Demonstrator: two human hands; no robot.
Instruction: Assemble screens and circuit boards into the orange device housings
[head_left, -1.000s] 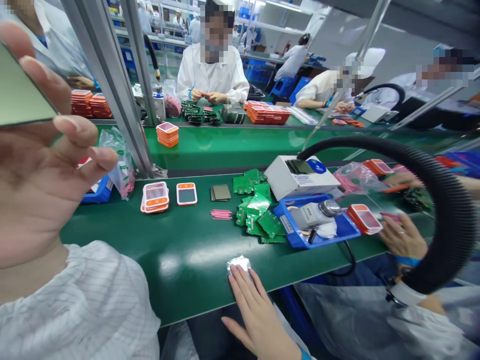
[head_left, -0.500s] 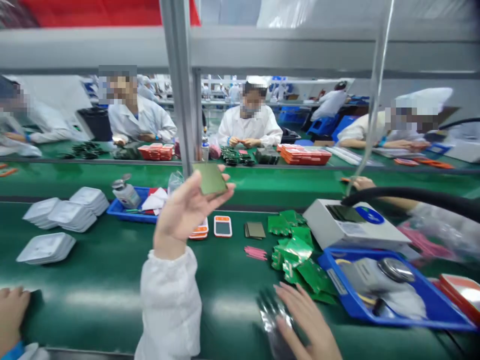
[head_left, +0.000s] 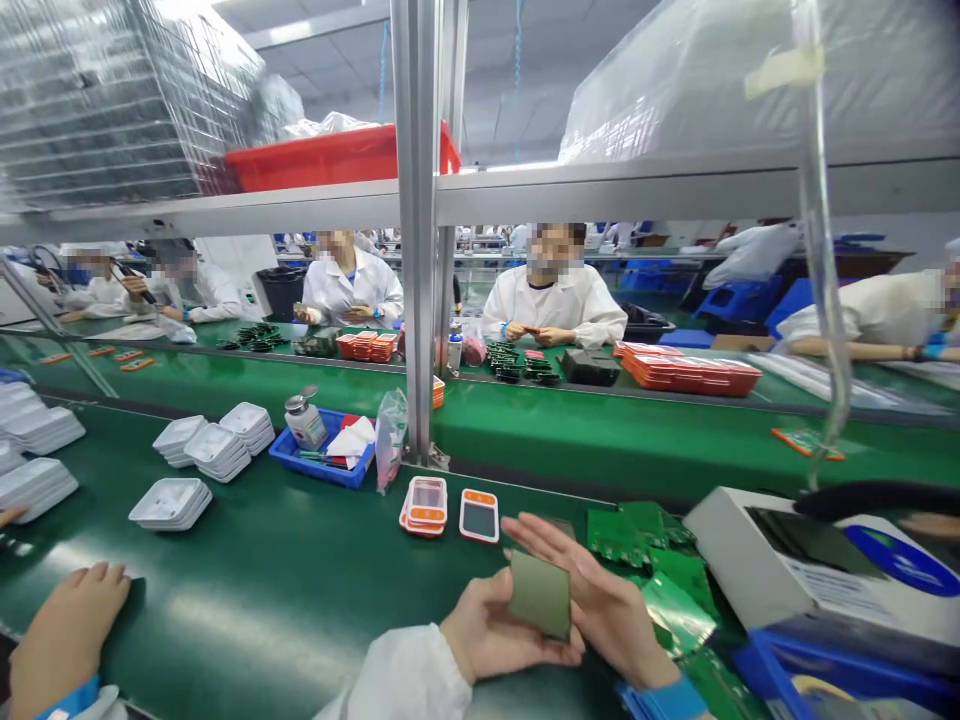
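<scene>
We hold the panel [head_left: 540, 595], a thin, flat square with a matte olive-grey face and crisp edges, in our left hand [head_left: 510, 625], low over the smooth green bench [head_left: 285, 590]. The panel stands tilted, its broad face turned toward us. Our left fingers are clamped on it, the thumb at its left edge and the others curled beneath and round to the lower right. That forearm comes up from below in a loose, crinkled white sleeve [head_left: 409, 675], the palm turned up.

Our right hand [head_left: 600, 590] slants in from the lower right, a blue band [head_left: 667, 697] at the wrist. Its fingers are stretched nearly straight and lie close together, pointing up and left behind the panel; we cannot tell whether they touch it.

Just beyond our fingertips lies a rounded case [head_left: 478, 517], white and orange plastic round a dark grey window, and left of it a small stack [head_left: 426, 507] of similar ones. Right of our right hand, glossy green boards [head_left: 667, 570] overlap in a heap beside a slope-faced white box [head_left: 847, 560]. Farther left sit glossy white shells [head_left: 172, 503], nested in piles, and a shallow blue plastic tray [head_left: 315, 469] holding a squat bottle [head_left: 304, 425].
</scene>
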